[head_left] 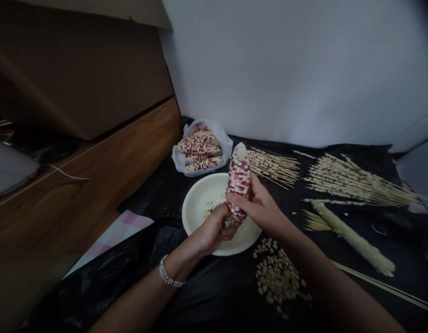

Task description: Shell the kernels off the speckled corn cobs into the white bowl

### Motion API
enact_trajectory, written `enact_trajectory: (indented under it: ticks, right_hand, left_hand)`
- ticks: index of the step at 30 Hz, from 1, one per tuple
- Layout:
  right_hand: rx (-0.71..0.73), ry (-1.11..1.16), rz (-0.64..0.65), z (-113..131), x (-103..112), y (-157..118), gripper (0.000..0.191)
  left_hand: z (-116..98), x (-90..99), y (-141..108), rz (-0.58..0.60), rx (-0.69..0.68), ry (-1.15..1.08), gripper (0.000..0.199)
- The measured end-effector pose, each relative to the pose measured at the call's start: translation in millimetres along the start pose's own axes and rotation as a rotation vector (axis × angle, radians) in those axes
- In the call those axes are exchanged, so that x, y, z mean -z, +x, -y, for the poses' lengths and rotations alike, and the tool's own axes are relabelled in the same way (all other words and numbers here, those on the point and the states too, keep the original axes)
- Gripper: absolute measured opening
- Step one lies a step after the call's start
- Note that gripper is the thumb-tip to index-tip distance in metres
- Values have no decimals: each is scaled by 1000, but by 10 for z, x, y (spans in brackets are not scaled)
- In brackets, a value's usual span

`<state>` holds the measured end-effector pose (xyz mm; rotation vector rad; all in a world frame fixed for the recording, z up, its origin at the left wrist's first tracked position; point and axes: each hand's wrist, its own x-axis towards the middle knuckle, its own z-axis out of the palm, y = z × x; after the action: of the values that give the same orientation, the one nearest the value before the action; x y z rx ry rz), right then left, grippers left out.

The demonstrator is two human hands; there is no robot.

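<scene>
An ear of corn [239, 178] with purple and cream kernels stands nearly upright between my hands, its pale bare tip up. My left hand [216, 229] is closed around its lower end. My right hand [259, 203] grips its right side, the thumb lying across the front. Both hands are over a cream-white bowl [193, 222], which has some loose kernels [214, 203] in it; part of its inside is hidden by the hands. A heap of loose kernels [278, 275] lies on the black sheet to the right of the bowl.
Behind the bowl, a plastic bag [226, 138] holds several corn ears [198, 148]. Kernel-threaded sticks [339, 180] lie in bundles at right. Nearer are a stripped cob [356, 238] and bare sticks [383, 282]. A wooden board [131, 157] borders the left; a white wall [286, 69] stands behind.
</scene>
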<state>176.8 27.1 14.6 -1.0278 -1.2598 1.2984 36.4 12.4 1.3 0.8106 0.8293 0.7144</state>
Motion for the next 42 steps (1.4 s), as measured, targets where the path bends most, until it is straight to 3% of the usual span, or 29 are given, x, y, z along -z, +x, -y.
enact_trajectory:
  ticks: [5,8,13,20,31,35,37,42]
  right_hand:
    - [-55,181,-72,13,58,59,47]
    - [-58,242,-115,16,131,95,45]
    - [-36,47,-178,46,201,111,51]
    - [-16,-192,-246,12,132,95,53]
    - [-9,-298,-286,-30,27,40,55]
    - [-12,-264,-266,-61,12,40,53]
    - [-37,-233,-267,-72,32,47,51]
    - [-30,-223,-269,-60,90,56,52]
  left_hand:
    - [38,-22,13,-52,-87,57,21]
    - [20,-13,14,-3,-92,50,27]
    - [-67,30,-13,-6,-58,9,34]
    - [-30,23,-16,89,-93,90,20]
    - [144,63,57,27,-118,232,17]
    - [155,41,67,-6,-81,196,10]
    - [129,16,58,-15,-84,150,17]
    - [32,-31,-2,87,-58,70,19]
